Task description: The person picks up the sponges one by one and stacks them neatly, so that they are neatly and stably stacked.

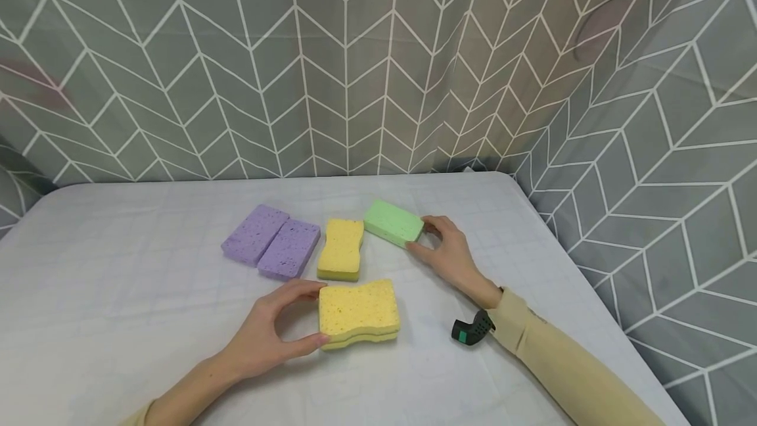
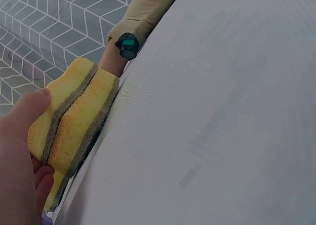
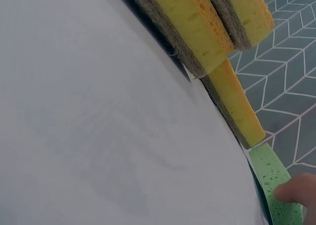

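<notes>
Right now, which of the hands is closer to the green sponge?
The right. The right hand grips the right end of the green sponge. The left hand is away from it, lower left, holding two stacked yellow sponges.

2 yellow sponges (image 1: 359, 311) sit stacked — 1 green sponge (image 1: 392, 221) beyond.

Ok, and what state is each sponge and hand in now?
Stacked yellow sponges: one atop the other, gray sides down, gripped at the left end.
Lone yellow sponge: gray side down, not held.
Green sponge: lighter side up, pinched at its right end.
Left purple sponge: flat, not held.
Right purple sponge: flat, not held.
Left hand: gripping the stack.
Right hand: pinching the green sponge.
</notes>
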`<state>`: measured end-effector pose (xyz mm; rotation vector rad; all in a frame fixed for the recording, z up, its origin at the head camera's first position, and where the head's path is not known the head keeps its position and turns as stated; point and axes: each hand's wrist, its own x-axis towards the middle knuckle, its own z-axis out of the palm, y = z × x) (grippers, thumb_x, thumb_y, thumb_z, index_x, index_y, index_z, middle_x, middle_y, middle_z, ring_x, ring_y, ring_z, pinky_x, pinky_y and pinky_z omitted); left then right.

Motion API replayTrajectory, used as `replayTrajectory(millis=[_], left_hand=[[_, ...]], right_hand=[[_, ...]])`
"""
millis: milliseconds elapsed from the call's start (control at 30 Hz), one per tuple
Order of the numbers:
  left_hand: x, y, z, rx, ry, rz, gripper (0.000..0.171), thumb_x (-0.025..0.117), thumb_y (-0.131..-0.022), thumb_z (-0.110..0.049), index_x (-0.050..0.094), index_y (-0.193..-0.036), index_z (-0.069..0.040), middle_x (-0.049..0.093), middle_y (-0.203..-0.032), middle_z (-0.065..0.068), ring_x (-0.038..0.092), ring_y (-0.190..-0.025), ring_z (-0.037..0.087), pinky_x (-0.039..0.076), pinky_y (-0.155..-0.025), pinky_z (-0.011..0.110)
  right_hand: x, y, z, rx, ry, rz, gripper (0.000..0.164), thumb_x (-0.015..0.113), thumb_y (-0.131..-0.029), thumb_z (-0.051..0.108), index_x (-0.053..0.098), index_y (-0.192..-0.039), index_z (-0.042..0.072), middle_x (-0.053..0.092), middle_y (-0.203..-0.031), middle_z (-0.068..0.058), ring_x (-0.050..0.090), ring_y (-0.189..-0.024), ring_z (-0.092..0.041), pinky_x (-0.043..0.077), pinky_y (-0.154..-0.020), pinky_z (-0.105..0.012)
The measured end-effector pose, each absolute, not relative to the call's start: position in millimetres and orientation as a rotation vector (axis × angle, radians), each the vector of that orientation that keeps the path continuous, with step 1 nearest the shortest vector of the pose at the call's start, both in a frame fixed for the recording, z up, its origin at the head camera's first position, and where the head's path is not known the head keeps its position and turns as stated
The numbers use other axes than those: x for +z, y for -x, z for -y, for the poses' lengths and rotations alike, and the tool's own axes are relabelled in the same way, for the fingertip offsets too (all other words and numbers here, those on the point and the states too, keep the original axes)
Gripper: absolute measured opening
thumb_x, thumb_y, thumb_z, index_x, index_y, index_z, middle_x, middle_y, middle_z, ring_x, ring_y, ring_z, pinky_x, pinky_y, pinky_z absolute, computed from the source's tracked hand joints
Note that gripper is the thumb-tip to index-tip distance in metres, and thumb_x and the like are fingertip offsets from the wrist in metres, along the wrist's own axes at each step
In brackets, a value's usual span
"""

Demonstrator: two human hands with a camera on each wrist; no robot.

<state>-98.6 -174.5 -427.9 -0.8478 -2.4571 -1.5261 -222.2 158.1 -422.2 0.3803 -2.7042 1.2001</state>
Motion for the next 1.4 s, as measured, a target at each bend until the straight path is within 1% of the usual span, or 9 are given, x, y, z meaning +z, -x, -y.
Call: replayTrajectory(millis=[200,500,700,1033,1267,1400], left_hand=[[-429.6,98.9,174.7,-1.523,0.851,2.448,0.064,0.088,-0.077,-0.023,0.058,-0.134,-0.022,0.064,-0.125,-0.008,0.061,-0.114,0.01,0.046,-0.104,0.018],[-426.9,99.3,174.8,-1.523,0.855,2.449,0.065,0.088,-0.076,-0.023,0.058,-0.134,-0.022,0.063,-0.126,-0.008,0.061,-0.115,0.01,0.046,-0.104,0.018],[-428.0,99.8,175.7,-1.516,0.858,2.451,0.065,0.088,-0.077,-0.022,0.058,-0.135,-0.022,0.063,-0.126,-0.008,0.061,-0.115,0.01,0.046,-0.104,0.018],[-426.0,98.6,175.2,-1.491,0.847,2.467,0.066,0.088,-0.076,-0.024,0.058,-0.135,-0.023,0.063,-0.126,-0.009,0.061,-0.115,0.009,0.047,-0.104,0.018],[-429.7,99.9,175.3,-1.46,0.902,2.401,0.067,0.089,-0.075,-0.02,0.058,-0.134,-0.018,0.064,-0.124,-0.004,0.061,-0.113,0.011,0.046,-0.103,0.017],[-428.6,99.8,174.8,-1.447,0.907,2.392,0.069,0.09,-0.074,-0.021,0.058,-0.135,-0.018,0.064,-0.124,-0.004,0.061,-0.113,0.011,0.045,-0.103,0.016]], right_hand=[[-421.6,215.9,-162.3,1.239,-0.307,2.708,0.061,0.08,-0.085,0.029,0.057,-0.135,0.003,0.061,-0.126,-0.012,0.059,-0.117,-0.029,0.047,-0.106,-0.047],[-418.4,207.2,-167.8,1.302,-0.28,2.701,0.061,0.081,-0.084,0.029,0.057,-0.136,0.005,0.06,-0.126,-0.011,0.059,-0.118,-0.028,0.047,-0.104,-0.047],[-420.1,206.8,-167.8,1.313,-0.308,2.661,0.06,0.083,-0.083,0.027,0.058,-0.134,0.006,0.061,-0.125,-0.011,0.059,-0.116,-0.029,0.049,-0.102,-0.048],[-420.2,202.3,-166.1,1.309,-0.344,2.62,0.057,0.083,-0.082,0.023,0.059,-0.132,0.008,0.061,-0.124,-0.008,0.059,-0.115,-0.026,0.049,-0.1,-0.046],[-417.5,194.6,-163.5,1.338,-0.373,2.575,0.056,0.083,-0.082,0.022,0.06,-0.132,0.012,0.061,-0.125,-0.006,0.056,-0.116,-0.026,0.047,-0.101,-0.046],[-417.6,189.5,-161.1,1.362,-0.394,2.541,0.056,0.084,-0.081,0.02,0.06,-0.132,0.014,0.061,-0.125,-0.004,0.055,-0.116,-0.026,0.044,-0.102,-0.048]])
